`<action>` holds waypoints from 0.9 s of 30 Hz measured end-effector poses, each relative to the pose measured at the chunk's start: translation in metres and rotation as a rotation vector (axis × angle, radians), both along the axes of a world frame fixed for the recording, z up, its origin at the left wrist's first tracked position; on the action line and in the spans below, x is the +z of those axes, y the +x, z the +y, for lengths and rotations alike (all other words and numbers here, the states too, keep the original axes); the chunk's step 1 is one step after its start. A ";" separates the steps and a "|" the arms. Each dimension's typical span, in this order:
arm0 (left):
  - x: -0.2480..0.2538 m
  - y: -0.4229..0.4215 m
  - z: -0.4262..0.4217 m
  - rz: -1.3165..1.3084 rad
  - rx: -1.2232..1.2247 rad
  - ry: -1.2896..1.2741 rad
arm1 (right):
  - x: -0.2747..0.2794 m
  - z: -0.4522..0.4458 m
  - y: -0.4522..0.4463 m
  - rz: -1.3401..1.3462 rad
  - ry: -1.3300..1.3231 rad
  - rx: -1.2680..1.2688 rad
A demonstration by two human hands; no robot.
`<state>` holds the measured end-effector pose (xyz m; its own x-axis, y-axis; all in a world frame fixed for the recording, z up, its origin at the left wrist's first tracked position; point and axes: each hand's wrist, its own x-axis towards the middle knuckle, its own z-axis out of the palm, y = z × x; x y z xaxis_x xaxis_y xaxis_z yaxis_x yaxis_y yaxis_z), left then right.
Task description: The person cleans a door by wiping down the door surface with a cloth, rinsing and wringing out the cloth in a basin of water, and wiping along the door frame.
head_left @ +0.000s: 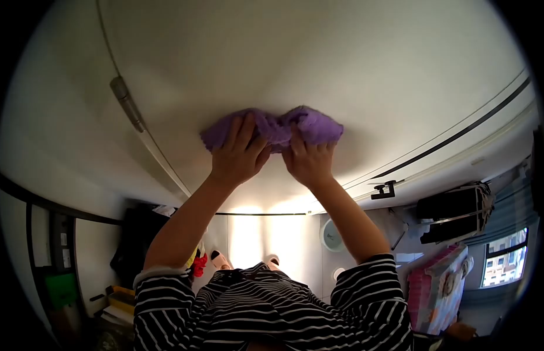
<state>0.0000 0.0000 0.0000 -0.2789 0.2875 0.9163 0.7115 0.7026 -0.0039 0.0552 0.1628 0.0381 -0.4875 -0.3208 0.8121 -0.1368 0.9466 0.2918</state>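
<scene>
A purple cloth, bunched in the middle, lies spread against a large white door-like panel. My left hand grips its left part, the fingers laid over the fabric and pressing it to the panel. On the right part, my right hand holds the cloth with its fingers bent into the folds. Both hands are close together, thumbs toward each other. Some of the fingertips are hidden in the fabric.
A metal hinge is on the panel's left edge and a dark handle at lower right. Below are a light round basin, a pink-sided box, a black folded item and a green box.
</scene>
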 end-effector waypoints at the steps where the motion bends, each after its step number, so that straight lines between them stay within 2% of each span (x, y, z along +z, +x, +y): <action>1: -0.013 -0.001 -0.003 0.022 0.004 -0.005 | -0.006 -0.006 -0.001 0.048 0.001 0.064; 2: -0.029 0.000 -0.008 0.041 0.012 -0.010 | -0.024 -0.009 0.000 0.029 -0.050 0.121; 3: -0.058 0.008 0.007 -0.029 -0.007 -0.131 | -0.063 0.013 0.006 -0.030 -0.107 0.161; 5: -0.114 0.022 0.022 -0.120 -0.036 -0.222 | -0.103 0.032 0.020 -0.135 -0.070 0.196; 8: -0.170 0.040 0.043 -0.314 -0.023 -0.290 | -0.191 0.066 0.032 -0.305 0.048 0.195; 11: -0.193 0.069 0.049 -0.528 -0.003 -0.275 | -0.213 0.080 0.043 -0.361 0.226 0.170; 12: -0.195 0.075 0.049 -0.501 0.008 -0.248 | -0.214 0.080 0.044 -0.348 0.246 0.174; 13: -0.196 0.081 0.050 -0.478 0.012 -0.225 | -0.214 0.077 0.047 -0.340 0.263 0.173; 14: -0.194 0.087 0.051 -0.504 0.032 -0.210 | -0.210 0.077 0.054 -0.441 0.221 0.182; 16: -0.171 0.096 0.057 -0.557 0.077 -0.163 | -0.195 0.076 0.061 -0.586 0.153 0.207; 17: -0.159 0.091 0.063 -0.494 0.097 -0.135 | -0.184 0.077 0.059 -0.650 0.122 0.216; 18: -0.144 0.081 0.068 -0.429 0.114 -0.114 | -0.155 0.074 0.053 -0.475 0.036 0.256; 19: -0.128 0.070 0.071 -0.365 0.127 -0.096 | -0.139 0.077 0.050 -0.477 0.006 0.233; 21: -0.089 0.046 0.080 -0.157 0.064 -0.046 | -0.091 0.081 0.039 -0.218 -0.040 0.192; 23: -0.044 0.033 0.089 -0.022 0.044 -0.029 | -0.035 0.083 0.038 -0.096 -0.137 0.097; 25: -0.021 0.031 0.092 0.027 0.046 -0.040 | -0.011 0.087 0.038 -0.047 -0.154 0.096; 27: -0.027 0.027 0.089 0.058 0.024 -0.132 | -0.012 0.090 0.031 -0.024 -0.143 0.087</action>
<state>0.0273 0.0889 -0.0269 -0.2352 0.4000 0.8858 0.6901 0.7105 -0.1376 0.0862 0.2524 0.0258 -0.4824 -0.2447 0.8411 -0.2254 0.9625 0.1508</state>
